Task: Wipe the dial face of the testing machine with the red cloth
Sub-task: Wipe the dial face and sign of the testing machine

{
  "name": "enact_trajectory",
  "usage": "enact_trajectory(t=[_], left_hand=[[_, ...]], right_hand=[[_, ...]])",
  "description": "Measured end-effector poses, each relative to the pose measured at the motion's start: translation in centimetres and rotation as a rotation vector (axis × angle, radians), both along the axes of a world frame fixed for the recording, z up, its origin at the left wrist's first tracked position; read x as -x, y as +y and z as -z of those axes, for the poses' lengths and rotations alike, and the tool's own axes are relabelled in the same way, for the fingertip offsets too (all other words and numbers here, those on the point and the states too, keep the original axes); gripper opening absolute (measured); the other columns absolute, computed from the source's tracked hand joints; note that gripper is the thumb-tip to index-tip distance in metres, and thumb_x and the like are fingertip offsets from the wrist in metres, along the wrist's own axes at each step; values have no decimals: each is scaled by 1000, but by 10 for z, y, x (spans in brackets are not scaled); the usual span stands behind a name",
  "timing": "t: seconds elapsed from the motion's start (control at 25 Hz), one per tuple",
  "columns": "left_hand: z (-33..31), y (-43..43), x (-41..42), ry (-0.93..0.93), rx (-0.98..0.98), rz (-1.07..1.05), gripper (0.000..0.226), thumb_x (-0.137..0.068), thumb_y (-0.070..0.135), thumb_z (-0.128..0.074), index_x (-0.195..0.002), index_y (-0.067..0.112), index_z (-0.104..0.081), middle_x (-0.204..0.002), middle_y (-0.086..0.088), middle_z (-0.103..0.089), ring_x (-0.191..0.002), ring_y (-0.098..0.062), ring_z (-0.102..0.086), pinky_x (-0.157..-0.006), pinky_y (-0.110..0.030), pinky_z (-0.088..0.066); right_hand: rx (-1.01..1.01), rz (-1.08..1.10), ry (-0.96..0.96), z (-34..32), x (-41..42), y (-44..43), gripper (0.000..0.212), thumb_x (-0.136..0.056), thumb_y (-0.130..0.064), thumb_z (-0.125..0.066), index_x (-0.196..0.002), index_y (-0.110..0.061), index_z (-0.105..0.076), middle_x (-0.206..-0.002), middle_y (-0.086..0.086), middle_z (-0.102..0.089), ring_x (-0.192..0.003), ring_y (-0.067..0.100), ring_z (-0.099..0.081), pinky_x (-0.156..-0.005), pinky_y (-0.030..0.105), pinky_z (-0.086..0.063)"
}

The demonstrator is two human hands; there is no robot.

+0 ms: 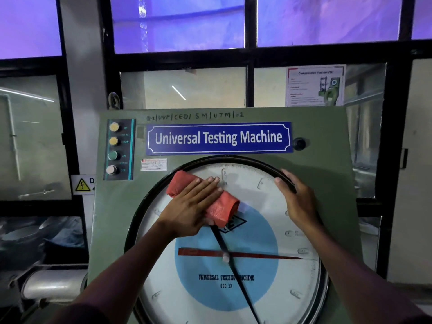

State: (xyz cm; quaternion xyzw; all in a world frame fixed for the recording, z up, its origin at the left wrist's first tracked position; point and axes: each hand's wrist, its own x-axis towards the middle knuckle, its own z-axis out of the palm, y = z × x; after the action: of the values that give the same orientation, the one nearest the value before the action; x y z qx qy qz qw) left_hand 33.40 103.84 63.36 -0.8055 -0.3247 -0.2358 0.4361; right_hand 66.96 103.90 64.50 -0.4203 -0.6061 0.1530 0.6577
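Observation:
The testing machine's round dial face (257, 300) is white with a blue centre, a red pointer and a black pointer, inside a black rim. My left hand (191, 206) lies flat on the folded red cloth (222, 210), pressing it against the upper left of the dial face. The cloth sticks out above and to the right of my fingers. My right hand (298, 197) rests on the dial's upper right rim, fingers curled over the black ring, holding nothing else.
The green machine panel (327, 164) carries a blue "Universal Testing Machine" nameplate (218, 137), a column of several push buttons (113, 148) at the left and a black knob (299, 143) at the right. Windows and a paper poster (314, 85) stand behind.

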Motion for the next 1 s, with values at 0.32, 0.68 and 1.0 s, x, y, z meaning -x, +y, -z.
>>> enact_trajectory(t=[0.32, 0.68, 1.0], left_hand=[[-51, -9, 1, -323, -220, 129, 47, -102, 9, -54, -149, 6, -54, -156, -18, -49, -148, -34, -44, -125, -52, -30], [-61, -23, 14, -1130, 216, -343, 66, -105, 61, -34, -118, 5, -66, -118, -25, -61, -109, -45, -56, -95, -51, -43], [-102, -8, -53, -803, 201, -204, 63, -111, 51, -18, -118, 12, -67, -113, -17, -63, -110, -38, -54, -101, -47, -35]], right_hand=[[17, 0, -45, 0, -5, 4, 68, -83, -73, -59, -143, -39, -61, -142, -7, -67, -130, 15, -61, -102, 55, -56], [35, -88, -19, -9, -9, -5, 66, -87, -67, -53, -144, -34, -62, -138, -11, -63, -125, 10, -59, -79, 8, -50], [28, -62, 172, -12, -40, -8, 47, -107, -44, -52, -140, -13, -67, -137, -1, -68, -121, 8, -59, -89, 10, -41]])
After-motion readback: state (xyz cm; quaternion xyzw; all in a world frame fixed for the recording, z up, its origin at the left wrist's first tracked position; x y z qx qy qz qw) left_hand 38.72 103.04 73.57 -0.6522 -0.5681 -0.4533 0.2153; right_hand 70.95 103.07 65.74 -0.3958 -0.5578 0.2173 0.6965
